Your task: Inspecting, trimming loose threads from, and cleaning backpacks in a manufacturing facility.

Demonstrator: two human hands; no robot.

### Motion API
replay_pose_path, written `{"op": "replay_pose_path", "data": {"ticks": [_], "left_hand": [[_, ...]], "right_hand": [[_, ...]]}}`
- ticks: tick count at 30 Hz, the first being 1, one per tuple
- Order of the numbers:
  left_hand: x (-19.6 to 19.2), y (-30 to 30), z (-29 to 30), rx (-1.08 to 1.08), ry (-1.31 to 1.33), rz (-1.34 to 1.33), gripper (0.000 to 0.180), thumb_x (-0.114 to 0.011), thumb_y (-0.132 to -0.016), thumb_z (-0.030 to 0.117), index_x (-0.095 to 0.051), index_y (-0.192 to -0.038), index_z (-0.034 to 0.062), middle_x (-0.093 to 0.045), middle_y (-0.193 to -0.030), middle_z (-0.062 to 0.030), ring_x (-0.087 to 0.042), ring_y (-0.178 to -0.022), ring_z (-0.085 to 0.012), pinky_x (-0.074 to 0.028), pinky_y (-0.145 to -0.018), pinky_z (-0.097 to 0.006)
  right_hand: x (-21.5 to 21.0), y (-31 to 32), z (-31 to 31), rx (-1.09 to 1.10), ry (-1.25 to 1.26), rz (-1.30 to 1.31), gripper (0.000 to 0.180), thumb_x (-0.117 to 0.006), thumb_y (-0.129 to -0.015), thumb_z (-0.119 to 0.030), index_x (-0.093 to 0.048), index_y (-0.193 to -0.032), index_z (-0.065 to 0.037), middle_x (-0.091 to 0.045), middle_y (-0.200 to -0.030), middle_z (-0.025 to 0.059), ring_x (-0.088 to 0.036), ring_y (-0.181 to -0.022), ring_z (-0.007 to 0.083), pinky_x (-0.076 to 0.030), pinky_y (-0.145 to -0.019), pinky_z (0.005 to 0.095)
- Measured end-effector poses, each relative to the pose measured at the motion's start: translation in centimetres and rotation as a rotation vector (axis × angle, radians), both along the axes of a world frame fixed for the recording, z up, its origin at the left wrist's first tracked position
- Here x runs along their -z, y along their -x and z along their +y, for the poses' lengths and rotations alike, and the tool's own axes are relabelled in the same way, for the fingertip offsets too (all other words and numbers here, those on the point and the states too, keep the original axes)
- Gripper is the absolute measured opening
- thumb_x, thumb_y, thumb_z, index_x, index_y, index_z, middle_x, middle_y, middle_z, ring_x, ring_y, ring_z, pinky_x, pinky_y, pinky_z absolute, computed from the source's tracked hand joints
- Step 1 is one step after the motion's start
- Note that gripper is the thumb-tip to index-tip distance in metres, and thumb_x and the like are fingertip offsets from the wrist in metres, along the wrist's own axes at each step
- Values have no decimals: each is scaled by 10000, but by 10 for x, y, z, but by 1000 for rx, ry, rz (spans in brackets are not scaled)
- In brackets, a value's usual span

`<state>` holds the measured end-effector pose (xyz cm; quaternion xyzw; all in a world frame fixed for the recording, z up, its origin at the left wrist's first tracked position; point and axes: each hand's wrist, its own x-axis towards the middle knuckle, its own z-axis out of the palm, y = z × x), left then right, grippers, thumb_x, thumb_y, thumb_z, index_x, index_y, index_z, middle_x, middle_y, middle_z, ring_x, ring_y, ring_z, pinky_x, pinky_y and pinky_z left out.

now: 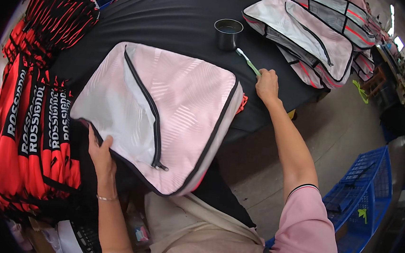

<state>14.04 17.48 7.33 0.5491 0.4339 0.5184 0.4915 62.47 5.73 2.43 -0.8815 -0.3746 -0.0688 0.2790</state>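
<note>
A pink bag [186,96] with black piping lies flat before me on the black-covered table. Its top has a clear panel [110,95] and a curved black zipper [143,98]. At its near left corner, my left hand [100,152] grips the edge, thumb on top and fingers partly hidden below. To the right of the bag, my right hand [267,85] holds a toothbrush [250,63] with a green and white handle. The brush head points toward a dark metal cup [228,34], which stands upright just beyond it with what looks like liquid inside.
Stacked red and black bags [26,131] crowd the left side. More pink and clear bags [304,39] are piled at the far right of the black table cover [173,10]. A blue plastic basket [358,200] is on the floor at my right.
</note>
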Motion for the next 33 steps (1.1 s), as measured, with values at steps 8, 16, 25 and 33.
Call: {"op": "replay_pose_path", "data": {"ticks": [8, 16, 25, 33], "left_hand": [[16, 10, 86, 97, 166, -368, 584, -498, -872, -109, -382, -1438, -32, -530, -1366, -163, -546, -1218, -266, -416, -1057, -345], [6, 61, 53, 128, 205, -301, 558, -501, -892, -87, -386, -1436, -32, -534, -1370, -163, -558, -1217, -253, -435, -1051, -343], [-5, 100, 32, 201, 161, -125, 636, -530, -827, -102, -382, -1442, -39, -524, -1391, -151, -547, -1227, -242, -404, -1069, -337], [-1, 117, 11, 161, 225, -137, 620, -535, -818, -124, -428, -1420, -21, -567, -1350, -133, -575, -1190, -214, -426, -1038, -318]], "right_hand": [[-15, 30, -50, 62, -168, 429, 170, -567, -903, -89, -582, -1046, 0, -628, -1035, 226, -619, -1008, 352, -477, -871, 399], [-36, 63, -94, -40, -445, 939, 302, -583, -964, -231, -577, -1166, -6, -531, -841, -10, -469, -646, 79, -386, -610, 220], [-43, 85, -77, -275, -417, 933, 206, -541, -966, -155, -578, -1116, -18, -654, -884, 44, -520, -618, 51, -396, -507, 199], [-23, 89, -5, -355, -235, 440, 288, -562, -914, -208, -619, -1075, 24, -665, -855, 187, -644, -800, 343, -488, -752, 417]]}}
